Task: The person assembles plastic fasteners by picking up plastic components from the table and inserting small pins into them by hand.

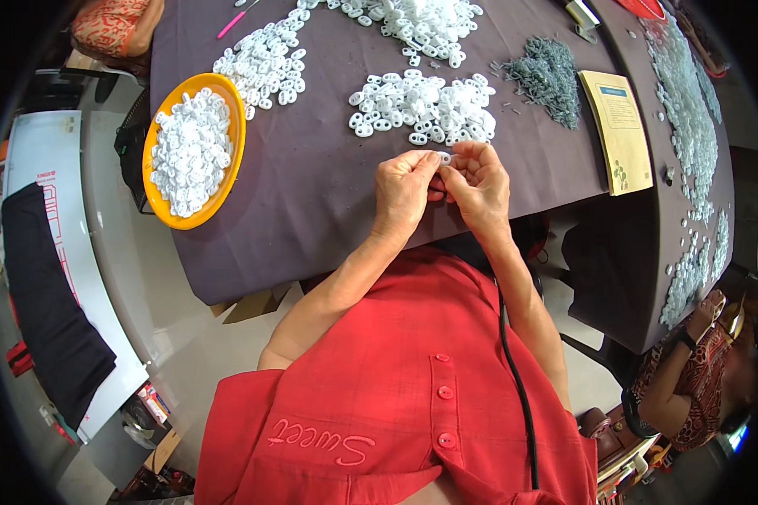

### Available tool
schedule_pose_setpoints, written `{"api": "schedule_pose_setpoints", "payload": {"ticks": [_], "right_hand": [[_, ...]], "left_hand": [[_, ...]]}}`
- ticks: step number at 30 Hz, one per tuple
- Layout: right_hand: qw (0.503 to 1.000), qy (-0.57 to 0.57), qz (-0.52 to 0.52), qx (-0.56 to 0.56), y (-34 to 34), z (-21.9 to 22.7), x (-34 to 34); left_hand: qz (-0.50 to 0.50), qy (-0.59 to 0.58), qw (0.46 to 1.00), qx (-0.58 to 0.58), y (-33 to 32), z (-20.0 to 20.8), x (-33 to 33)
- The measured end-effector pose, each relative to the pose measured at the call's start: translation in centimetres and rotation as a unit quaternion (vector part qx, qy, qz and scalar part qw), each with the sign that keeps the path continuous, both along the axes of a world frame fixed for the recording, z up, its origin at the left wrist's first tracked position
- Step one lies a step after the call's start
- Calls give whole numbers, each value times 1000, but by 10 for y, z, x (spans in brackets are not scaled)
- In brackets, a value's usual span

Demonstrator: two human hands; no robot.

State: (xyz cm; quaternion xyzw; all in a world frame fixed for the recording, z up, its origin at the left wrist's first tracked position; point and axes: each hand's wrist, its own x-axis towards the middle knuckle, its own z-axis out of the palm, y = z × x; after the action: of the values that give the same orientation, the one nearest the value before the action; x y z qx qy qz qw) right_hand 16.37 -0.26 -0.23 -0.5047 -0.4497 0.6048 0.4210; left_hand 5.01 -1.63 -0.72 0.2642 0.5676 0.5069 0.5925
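Just above the table's front edge, my left hand [405,190] pinches a small white oval plastic piece with two holes [445,157] between thumb and fingers. My right hand [483,190] meets it there, its thumb and fingers closed at the same piece. Whether the right fingers also hold something smaller is hidden. Right beyond my hands lies a loose pile of the same white oval pieces [421,108]. To its right is a heap of small, thin, greyish translucent bits [549,80].
A yellow oval bowl [195,220] full of white pieces stands at the left table edge. More white piles [265,67] lie at the back, near a pink-handled tool [232,25]. A tan booklet [619,135] lies right. Beyond it, a person [682,379] sits by a second table.
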Motion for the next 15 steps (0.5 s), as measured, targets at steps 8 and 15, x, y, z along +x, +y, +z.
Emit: {"api": "schedule_pose_setpoints", "payload": {"ticks": [8,15], "right_hand": [[999,-17,-25,26,0,-5,-3],[999,4,-35,16,0,-6,-2]], "left_hand": [[0,-21,1000,-19,1,10,-4],[-30,-31,999,-24,4,10,-8]]}}
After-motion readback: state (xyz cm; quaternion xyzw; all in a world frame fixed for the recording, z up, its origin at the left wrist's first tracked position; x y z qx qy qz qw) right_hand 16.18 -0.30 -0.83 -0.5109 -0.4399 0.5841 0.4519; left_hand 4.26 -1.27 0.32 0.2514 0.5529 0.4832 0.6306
